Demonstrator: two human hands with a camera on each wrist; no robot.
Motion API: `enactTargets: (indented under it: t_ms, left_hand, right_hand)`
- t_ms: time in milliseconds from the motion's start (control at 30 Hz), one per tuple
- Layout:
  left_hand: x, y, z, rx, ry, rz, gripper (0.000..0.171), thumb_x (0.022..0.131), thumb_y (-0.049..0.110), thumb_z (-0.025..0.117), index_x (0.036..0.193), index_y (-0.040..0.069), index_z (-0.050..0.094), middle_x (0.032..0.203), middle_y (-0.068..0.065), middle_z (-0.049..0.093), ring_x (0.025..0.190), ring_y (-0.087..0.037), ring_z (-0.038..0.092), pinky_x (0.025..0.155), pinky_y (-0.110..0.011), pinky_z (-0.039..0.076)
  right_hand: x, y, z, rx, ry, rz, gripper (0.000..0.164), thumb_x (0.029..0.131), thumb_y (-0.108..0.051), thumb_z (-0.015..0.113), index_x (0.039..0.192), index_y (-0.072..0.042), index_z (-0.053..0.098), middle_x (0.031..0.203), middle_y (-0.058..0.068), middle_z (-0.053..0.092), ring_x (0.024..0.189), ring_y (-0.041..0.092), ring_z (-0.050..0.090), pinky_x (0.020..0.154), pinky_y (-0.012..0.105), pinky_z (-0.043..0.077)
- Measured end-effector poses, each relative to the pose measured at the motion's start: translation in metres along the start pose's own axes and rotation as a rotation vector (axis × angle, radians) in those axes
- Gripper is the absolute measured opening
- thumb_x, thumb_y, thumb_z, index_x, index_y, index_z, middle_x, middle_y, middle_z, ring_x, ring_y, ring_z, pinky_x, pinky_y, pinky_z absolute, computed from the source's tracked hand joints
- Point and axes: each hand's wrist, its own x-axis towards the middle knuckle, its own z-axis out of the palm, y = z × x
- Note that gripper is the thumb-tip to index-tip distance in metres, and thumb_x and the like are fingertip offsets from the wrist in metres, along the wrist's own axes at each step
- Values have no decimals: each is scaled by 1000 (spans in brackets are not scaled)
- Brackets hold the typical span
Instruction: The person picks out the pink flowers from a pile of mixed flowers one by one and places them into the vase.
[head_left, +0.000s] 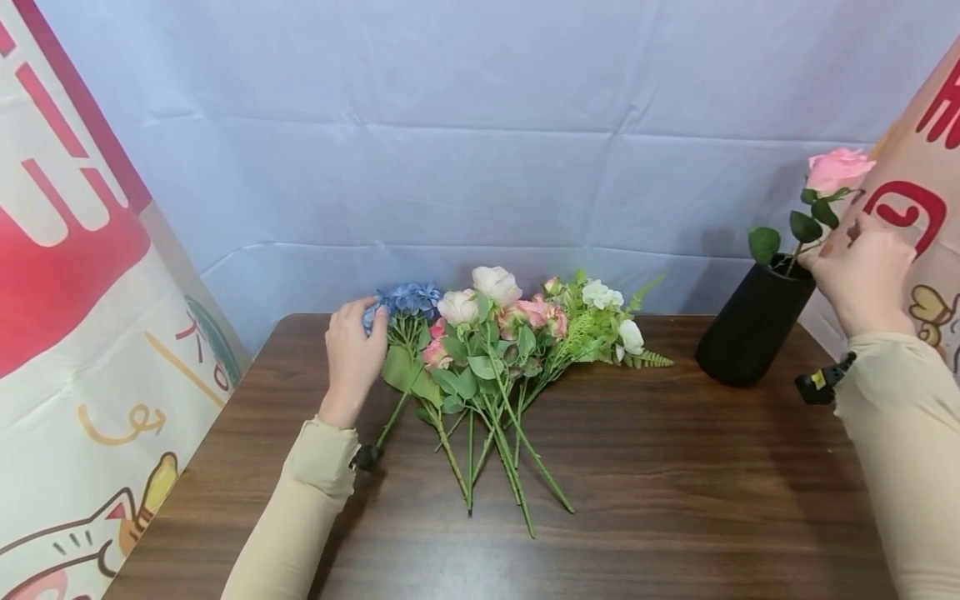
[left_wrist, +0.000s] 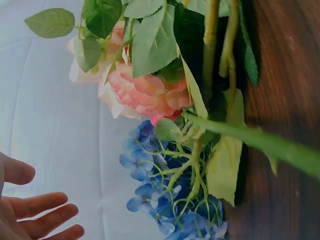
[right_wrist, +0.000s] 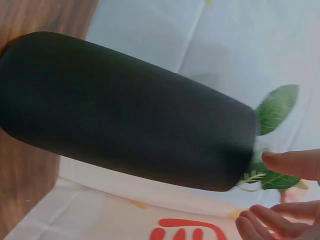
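We see the right hand (head_left: 873,271) at the mouth of a tall, tapered, matt black vase (head_left: 753,325), its thumb and fingers parted on the right wrist view and pinching nothing there. Just beside those fingers, a single pink rose with dark green leaves (head_left: 838,171) stands in the vase, its bloom well above the rim. The left hand (head_left: 357,350) lies by a blue, many-petalled artificial flower cluster (head_left: 420,300); on the left wrist view we find its fingers spread, with a gap between their tips and the blue petals. Both forearms wear beige sleeves (head_left: 907,433), and a small black camera (head_left: 825,383) sits at each wrist. Right of the blue cluster we see large cream-white blooms (head_left: 495,285), then pink-and-cream blooms (head_left: 534,312), then feathery light-green foliage (head_left: 585,317) with small white blossoms (head_left: 602,294). These lie side by side, their green stems (head_left: 551,475) crossing and pointing toward us. Everything rests on a dark brown wood-grain table (head_left: 675,458), the vase near its far right corner. Behind it we see a creased pale blue cloth (head_left: 480,183), with a red-and-white printed cloth (head_left: 75,275) at the left.
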Motion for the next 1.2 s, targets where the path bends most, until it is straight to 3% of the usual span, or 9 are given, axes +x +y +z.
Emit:
enactTargets:
  t_ms: [167,333,533,667,800,933,1033,1133,1200]
  left_hand:
    - [2,6,6,-3,-7,-9,35,96,23,52,122,2,61,125,-19,59,118,-37,49,99,-55,34]
    - [1,15,12,13,-28,-17,31,94,17,56,120,1,62,122,-20,60,116,-39,49,97,-56,35]
    - [-3,29,19,12,-57,-40,20,90,11,61,106,1,68,103,-17,66,98,-36,53,90,-49,39]
    - [-5,37,24,5,-53,-28,12,87,6,62,91,3,72,85,-14,70,75,-30,58,71,-40,45]
    - [-7,44,29,-1,-73,-39,12,87,7,62,84,6,73,77,-10,70,63,-26,59,59,-35,45]
    - [-8,49,34,1,-105,-55,13,85,7,62,81,5,73,75,-9,70,65,-26,60,60,-36,47]
    - [-10,51,38,10,-159,-92,12,86,8,62,82,5,73,76,-9,70,68,-25,62,61,-36,49]
    - [-11,52,42,22,-237,-125,13,86,8,61,83,4,73,77,-9,70,65,-23,61,58,-33,48]
    - [-12,54,45,36,-281,-125,14,86,6,60,82,4,73,76,-9,70,62,-20,60,56,-31,47]
  right_hand:
    - [-7,-12,-9,-11,71,-41,53,89,-23,55,122,15,40,116,41,44,116,58,36,103,65,23]
    - [-18,-31,-15,102,161,-39,51,91,-25,49,132,5,45,127,32,49,124,49,37,105,61,24]
    - [-34,-56,-14,224,277,-131,48,94,-26,49,138,-6,47,132,20,54,123,38,46,111,46,19]
    - [-45,-73,-13,285,347,-174,43,93,-27,52,133,-10,53,128,14,59,120,33,50,108,38,24]
    - [-51,-83,-10,336,358,-190,39,92,-33,54,127,-19,60,125,6,63,117,21,53,99,20,35]
    - [-53,-88,-2,346,366,-225,38,90,-39,56,123,-24,64,120,2,67,110,17,58,84,8,36]
    - [-57,-93,5,344,372,-256,37,89,-39,57,120,-20,66,114,3,69,97,4,60,83,10,37]
    - [-61,-98,11,354,363,-292,36,90,-35,57,119,-16,66,111,7,70,79,-15,49,89,25,40]
    - [-64,-100,15,358,350,-311,35,91,-33,56,118,-14,66,109,9,70,74,-20,39,90,35,40]
